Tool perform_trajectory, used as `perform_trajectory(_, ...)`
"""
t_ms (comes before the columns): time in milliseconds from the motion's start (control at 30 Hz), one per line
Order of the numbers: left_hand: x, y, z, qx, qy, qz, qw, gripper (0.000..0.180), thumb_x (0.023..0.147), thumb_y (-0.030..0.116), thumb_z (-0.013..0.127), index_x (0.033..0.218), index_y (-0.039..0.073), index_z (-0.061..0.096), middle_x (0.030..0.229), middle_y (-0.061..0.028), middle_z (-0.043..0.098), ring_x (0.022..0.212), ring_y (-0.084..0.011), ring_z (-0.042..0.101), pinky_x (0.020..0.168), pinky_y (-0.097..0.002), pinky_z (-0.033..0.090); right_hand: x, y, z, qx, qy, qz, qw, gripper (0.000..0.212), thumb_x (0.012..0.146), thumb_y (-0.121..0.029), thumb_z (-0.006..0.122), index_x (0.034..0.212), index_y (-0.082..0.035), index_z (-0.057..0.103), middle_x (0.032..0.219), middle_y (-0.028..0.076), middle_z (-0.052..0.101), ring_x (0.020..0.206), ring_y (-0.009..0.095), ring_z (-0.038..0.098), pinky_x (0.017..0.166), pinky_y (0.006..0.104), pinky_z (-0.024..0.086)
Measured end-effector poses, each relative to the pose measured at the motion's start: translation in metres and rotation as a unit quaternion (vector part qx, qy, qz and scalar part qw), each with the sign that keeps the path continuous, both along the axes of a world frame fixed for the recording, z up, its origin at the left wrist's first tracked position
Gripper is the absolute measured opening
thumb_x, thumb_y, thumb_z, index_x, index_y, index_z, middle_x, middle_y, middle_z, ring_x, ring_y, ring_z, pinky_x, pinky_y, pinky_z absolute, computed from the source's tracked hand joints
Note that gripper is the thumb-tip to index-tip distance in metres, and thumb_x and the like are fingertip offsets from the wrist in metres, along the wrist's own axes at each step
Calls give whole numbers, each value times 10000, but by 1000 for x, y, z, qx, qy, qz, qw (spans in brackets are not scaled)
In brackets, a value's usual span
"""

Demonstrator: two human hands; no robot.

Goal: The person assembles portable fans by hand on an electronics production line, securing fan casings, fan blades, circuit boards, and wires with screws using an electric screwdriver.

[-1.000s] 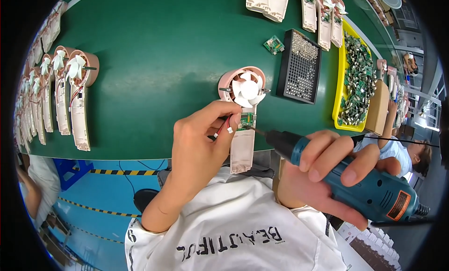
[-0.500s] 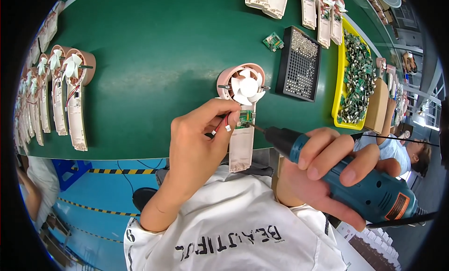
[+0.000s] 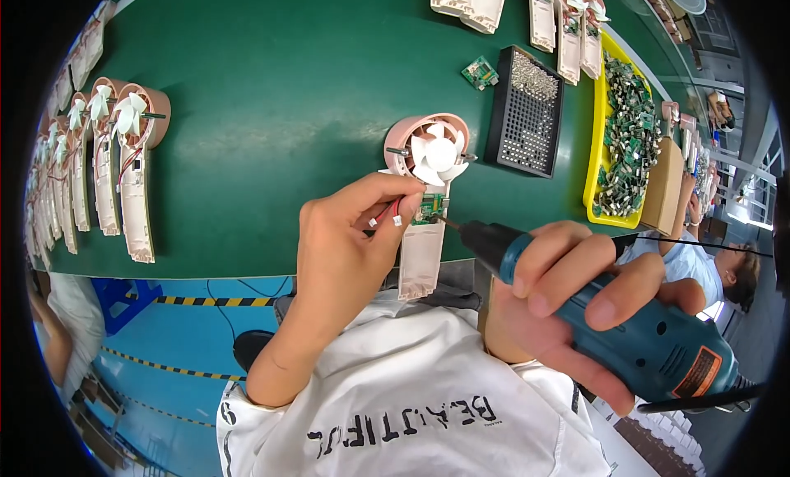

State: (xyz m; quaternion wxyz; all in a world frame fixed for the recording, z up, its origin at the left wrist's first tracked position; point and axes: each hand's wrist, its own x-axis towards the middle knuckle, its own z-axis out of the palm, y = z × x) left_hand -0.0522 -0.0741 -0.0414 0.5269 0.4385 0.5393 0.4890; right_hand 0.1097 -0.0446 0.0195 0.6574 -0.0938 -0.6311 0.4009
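Note:
A pale pink handheld-fan half-shell (image 3: 420, 267) lies on the green table before me, its round head holding a white fan blade (image 3: 439, 154). A small green circuit board (image 3: 433, 204) sits in the shell below the head. My left hand (image 3: 346, 234) pinches red and black wires (image 3: 393, 207) with white plugs, its fingertips at the board's left edge. In my right hand (image 3: 568, 284) is a blue-green electric screwdriver (image 3: 490, 245), tilted, its bit reaching the board's lower right. Whether a screw sits under the bit is too small to tell.
A black tray of screws (image 3: 527, 111) stands to the right, a loose circuit board (image 3: 480, 73) beside it. Farther right is a yellow bin (image 3: 592, 169) full of boards. Fan shells (image 3: 136, 206) line up at the left; more shells (image 3: 543, 16) lie at the far right. A person (image 3: 687, 267) sits at right.
The screwdriver's body has shifted slightly left, with its bit still at the board. The plugs in my left hand have moved a little, and the fan shell has shifted very slightly.

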Motion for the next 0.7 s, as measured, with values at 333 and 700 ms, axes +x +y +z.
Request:
perform_trajectory(333, 1, -1, 2, -10, -11, 17, 1000, 123, 874, -11, 679, 995, -34, 684, 872, -124, 731, 756, -122, 703, 683, -241, 547, 20, -24, 29, -130, 65, -142, 979, 934, 838, -556, 685, 1519, -117, 221, 1087, 137, 543, 551, 160, 509, 480, 301, 443)
perform_trajectory(700, 0, 0, 8, -1, 47, -7, 999, 182, 836, -74, 643, 1008, -21, 670, 833, -93, 701, 695, -123, 679, 646, -247, 535, 28, -7, 26, -158, 68, -17, 985, 813, 945, -537, 538, 1498, -43, 202, 1134, 129, 502, 603, 152, 496, 469, 282, 436)
